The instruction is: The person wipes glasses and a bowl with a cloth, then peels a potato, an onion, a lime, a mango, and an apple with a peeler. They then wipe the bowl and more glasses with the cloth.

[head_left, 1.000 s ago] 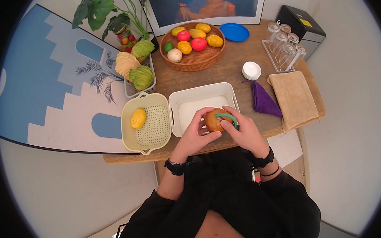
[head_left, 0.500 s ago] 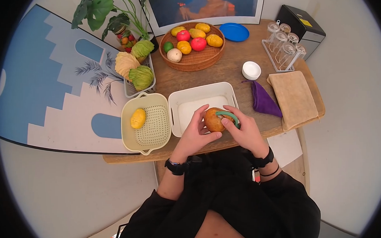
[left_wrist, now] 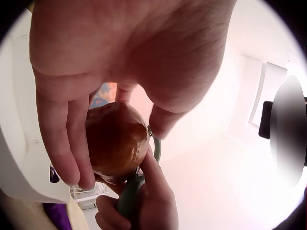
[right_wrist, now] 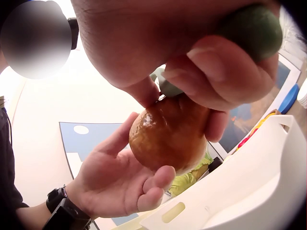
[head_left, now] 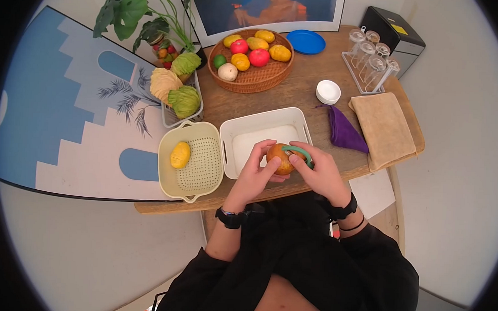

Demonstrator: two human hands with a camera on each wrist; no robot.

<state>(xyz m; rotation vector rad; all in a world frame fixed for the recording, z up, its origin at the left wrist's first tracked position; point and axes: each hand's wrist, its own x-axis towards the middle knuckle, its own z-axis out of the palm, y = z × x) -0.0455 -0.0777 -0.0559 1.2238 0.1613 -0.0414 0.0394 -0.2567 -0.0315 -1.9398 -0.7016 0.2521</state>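
Note:
A round brown vegetable [head_left: 279, 161] is held between both hands over the near edge of the white bin [head_left: 240, 174]. The left hand [head_left: 253, 175] cups it, thumb on top and fingers around its far side; the left wrist view shows its glossy brown skin [left_wrist: 115, 139]. In the right hand [head_left: 321, 174] is a green-handled peeler [head_left: 299, 151], its head against the vegetable. The right wrist view shows the right fingers [right_wrist: 216, 72] curled round the green handle [right_wrist: 254, 31] and the thumb touching the skin. The blade is mostly hidden.
Left of the bin stands a yellow-green colander [head_left: 203, 178] holding a yellow potato [head_left: 180, 155]. Behind are a wicker basket [head_left: 252, 80] of produce and a blue plate [head_left: 306, 42]. White bowls [head_left: 328, 92], a purple cloth [head_left: 347, 129], a tan towel [head_left: 383, 128] and racked glasses [head_left: 375, 64] lie right.
The left thumb has moved up onto the vegetable, and the left fingers have shifted around it. The right hand keeps its grip on the peeler with little movement.

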